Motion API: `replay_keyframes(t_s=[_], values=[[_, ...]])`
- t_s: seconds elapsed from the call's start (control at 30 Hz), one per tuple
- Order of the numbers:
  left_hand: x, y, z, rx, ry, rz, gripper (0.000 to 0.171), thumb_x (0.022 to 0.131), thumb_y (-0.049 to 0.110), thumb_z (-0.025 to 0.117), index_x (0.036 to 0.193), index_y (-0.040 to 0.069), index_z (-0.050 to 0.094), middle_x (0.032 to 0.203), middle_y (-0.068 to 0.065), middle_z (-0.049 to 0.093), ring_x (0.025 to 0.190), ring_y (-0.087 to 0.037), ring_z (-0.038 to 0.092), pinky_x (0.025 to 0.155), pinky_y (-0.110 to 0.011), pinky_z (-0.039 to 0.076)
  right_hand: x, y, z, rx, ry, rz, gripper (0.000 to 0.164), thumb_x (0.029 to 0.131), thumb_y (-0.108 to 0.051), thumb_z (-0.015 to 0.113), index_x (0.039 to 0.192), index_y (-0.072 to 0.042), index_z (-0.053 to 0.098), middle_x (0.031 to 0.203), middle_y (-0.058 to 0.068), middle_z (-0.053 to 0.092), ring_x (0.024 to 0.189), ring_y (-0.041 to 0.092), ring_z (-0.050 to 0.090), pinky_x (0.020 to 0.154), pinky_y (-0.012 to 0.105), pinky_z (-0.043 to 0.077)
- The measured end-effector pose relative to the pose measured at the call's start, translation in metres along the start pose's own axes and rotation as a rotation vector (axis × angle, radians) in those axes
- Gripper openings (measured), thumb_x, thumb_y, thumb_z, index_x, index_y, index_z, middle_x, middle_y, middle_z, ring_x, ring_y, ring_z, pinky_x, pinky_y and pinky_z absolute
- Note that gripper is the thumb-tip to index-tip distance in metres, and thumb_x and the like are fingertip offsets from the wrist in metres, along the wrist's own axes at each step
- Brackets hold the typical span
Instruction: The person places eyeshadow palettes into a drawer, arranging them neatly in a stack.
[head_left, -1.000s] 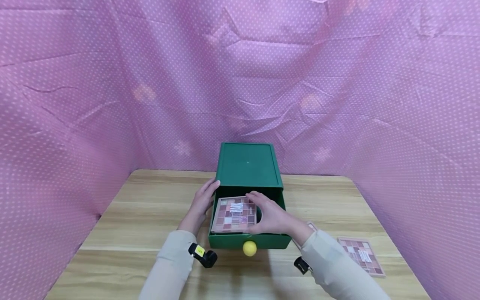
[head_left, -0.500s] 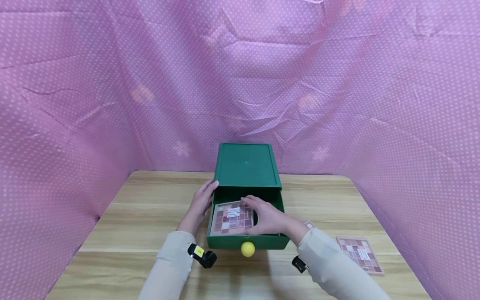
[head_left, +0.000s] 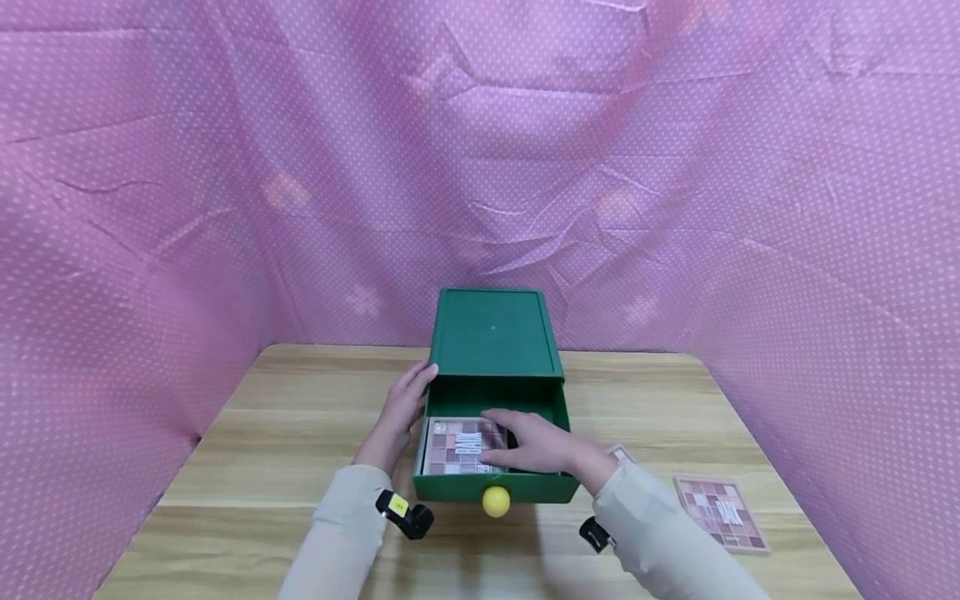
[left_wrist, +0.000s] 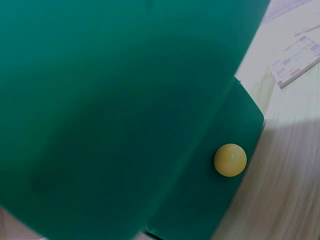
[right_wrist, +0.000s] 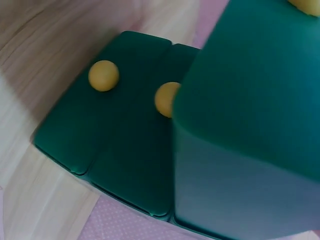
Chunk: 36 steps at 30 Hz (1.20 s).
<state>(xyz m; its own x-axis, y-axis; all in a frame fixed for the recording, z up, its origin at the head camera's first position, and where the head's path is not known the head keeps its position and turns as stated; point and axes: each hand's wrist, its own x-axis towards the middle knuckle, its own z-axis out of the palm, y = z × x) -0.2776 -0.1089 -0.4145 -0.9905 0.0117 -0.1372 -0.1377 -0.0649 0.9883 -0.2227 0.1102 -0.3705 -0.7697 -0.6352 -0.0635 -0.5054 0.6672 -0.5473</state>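
Observation:
A green cabinet [head_left: 495,329] has its top drawer [head_left: 540,488] pulled out, with a round yellow knob [head_left: 496,502] on the front. An eyeshadow palette [head_left: 446,450] with a checkered pink-and-brown lid lies face up in the drawer's left half. My right hand [head_left: 536,446] reaches over the drawer from the right. Its thumb and fingers are spread over the palette's right part, covering some of the lid. My left hand [head_left: 401,412] rests along the left side of the cabinet and drawer, its thumb by the cabinet's top front corner.
Another palette [head_left: 723,512] lies on the wooden table [head_left: 315,433] at the right. Part of one more palette [head_left: 621,452] shows behind the right forearm. Lower drawers with yellow knobs [right_wrist: 103,76] appear in the right wrist view. A pink dotted curtain [head_left: 480,167] surrounds the table.
The palette under my right hand has come down flat into the drawer, shifting slightly toward the front. My right thumb has moved onto the lid from its front edge. The left hand stays in place.

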Motion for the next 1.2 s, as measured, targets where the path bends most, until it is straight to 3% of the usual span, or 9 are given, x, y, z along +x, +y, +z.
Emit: replay_keyframes(t_s=[0.23,0.4,0.67,0.87,0.93,1.1,1.2], values=[[0.002,-0.001,-0.001,0.007,0.0,-0.004,0.064,0.09,0.046,0.054,0.142,0.014,0.037,0.149,-0.013,0.033,0.137,-0.036,0.03,0.111,-0.053,0.027,-0.015,-0.009,-0.014,0.111,0.048,-0.004,0.066,0.089,-0.036,0.061,0.14,-0.002,0.038,0.143,0.015,0.043,0.131,0.032,0.041,0.105,0.051,0.037],[0.002,-0.001,-0.002,0.009,-0.004,-0.01,0.065,0.09,0.048,0.053,0.143,0.016,0.036,0.151,-0.012,0.03,0.139,-0.035,0.027,0.112,-0.053,0.025,-0.031,-0.014,-0.024,0.201,0.072,-0.004,0.064,0.089,-0.036,0.061,0.141,-0.007,0.037,0.144,0.013,0.042,0.131,0.032,0.04,0.105,0.053,0.036],[0.002,0.0,-0.001,0.004,-0.002,-0.011,0.066,0.089,0.049,0.054,0.143,0.016,0.037,0.151,-0.012,0.03,0.139,-0.035,0.027,0.111,-0.053,0.025,-0.057,-0.013,-0.036,0.213,0.185,-0.025,0.062,0.087,-0.032,0.064,0.139,-0.007,0.041,0.142,0.016,0.043,0.128,0.035,0.041,0.103,0.056,0.037],[-0.001,0.004,0.0,0.006,0.002,-0.018,0.064,0.089,0.048,0.054,0.142,0.016,0.038,0.151,-0.011,0.031,0.138,-0.033,0.029,0.112,-0.053,0.025,-0.074,0.01,-0.04,0.208,0.39,-0.056,0.057,0.084,-0.019,0.068,0.134,-0.002,0.046,0.134,0.017,0.052,0.124,0.035,0.048,0.1,0.054,0.04],[-0.006,0.009,0.001,0.01,-0.004,-0.019,0.062,0.091,0.044,0.053,0.143,0.014,0.037,0.151,-0.013,0.029,0.138,-0.034,0.028,0.112,-0.053,0.025,-0.079,0.024,-0.039,0.218,0.463,-0.033,0.054,0.084,-0.015,0.068,0.132,-0.001,0.048,0.129,0.017,0.056,0.12,0.029,0.052,0.1,0.044,0.044],[-0.005,0.008,-0.001,0.007,-0.011,-0.023,0.063,0.091,0.045,0.053,0.144,0.015,0.036,0.152,-0.012,0.027,0.139,-0.035,0.025,0.112,-0.055,0.023,-0.09,0.061,-0.029,0.348,0.6,0.106,0.048,0.088,-0.012,0.062,0.131,0.001,0.046,0.123,0.021,0.058,0.106,-0.003,0.053,0.093,0.013,0.042],[0.001,0.001,-0.001,0.001,-0.003,-0.02,0.065,0.089,0.049,0.054,0.143,0.018,0.037,0.152,-0.011,0.028,0.139,-0.034,0.026,0.112,-0.055,0.022,-0.096,0.081,-0.016,0.382,0.639,0.224,0.049,0.09,-0.016,0.06,0.133,0.002,0.044,0.124,0.022,0.056,0.108,0.003,0.053,0.095,0.018,0.043]])
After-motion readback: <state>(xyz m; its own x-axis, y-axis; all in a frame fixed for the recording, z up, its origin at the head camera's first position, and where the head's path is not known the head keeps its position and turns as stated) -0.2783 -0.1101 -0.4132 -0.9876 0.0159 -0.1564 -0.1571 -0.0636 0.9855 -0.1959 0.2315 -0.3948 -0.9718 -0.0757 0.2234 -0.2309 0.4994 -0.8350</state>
